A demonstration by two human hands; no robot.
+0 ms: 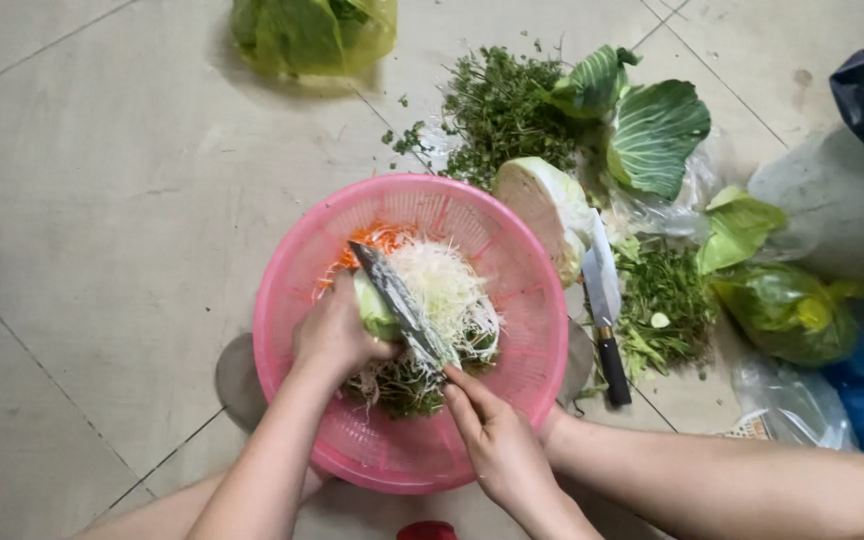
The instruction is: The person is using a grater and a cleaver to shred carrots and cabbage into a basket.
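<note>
**Two bare hands shave cabbage over a pink basket**

A pale green wedge of cabbage (376, 308) sits in the left hand (335, 335), its cut face turned toward the blade. The left hand's fingers are closed around the wedge, holding it above the middle of a round pink plastic colander basket (297, 265). The right hand (497, 440) is wrapped shut around the handle end of a long dark-bladed knife (399, 300), whose blade runs up and left, lying against the wedge's right side.

Beneath the blade lies a heap of fine white cabbage shreds (447, 290), with orange grated carrot (377, 240) at the far edge and dark green herbs (402, 388) nearer the person.

The basket rests on a pale tiled floor (112, 200). To its left the floor lies open. To its right things crowd close: a halved white cabbage (547, 205) touching the rim, a second black-handled knife (604, 300) just beside it, loose herbs (502, 110), cabbage leaves (657, 130) and green plastic bags (792, 310)
</note>
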